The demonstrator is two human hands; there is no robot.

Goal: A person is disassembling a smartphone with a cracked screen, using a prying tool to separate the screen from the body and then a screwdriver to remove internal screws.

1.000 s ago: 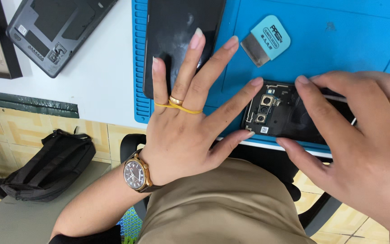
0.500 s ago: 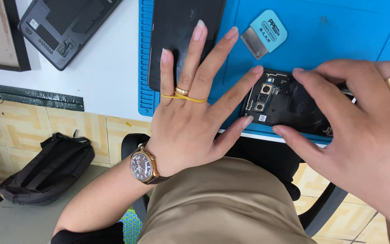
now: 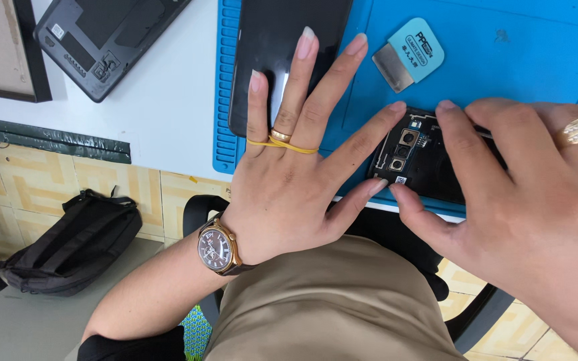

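Note:
An opened black phone body (image 3: pixel 415 160) with its camera modules showing lies at the near edge of a blue work mat (image 3: pixel 523 73). My right hand (image 3: pixel 536 200) grips it, thumb at the near edge and fingers over its top. My left hand (image 3: pixel 296 180) is spread flat; index finger and thumb touch the phone's left end, the other fingers rest on a black phone back panel (image 3: pixel 275 47). The left hand wears a gold ring, a yellow rubber band and a wristwatch; the right wears a gold ring.
A light blue pry tool (image 3: pixel 409 55) with a metal blade lies on the mat beyond the phone. A dark tablet shell (image 3: pixel 98 40) sits on the white table at the left, beside a framed panel (image 3: pixel 1 53). A black bag (image 3: pixel 68 244) lies on the floor.
Both hands and the phone stay almost as they were. My right hand's fingers have shifted slightly over the phone's top; the view has drifted a little.

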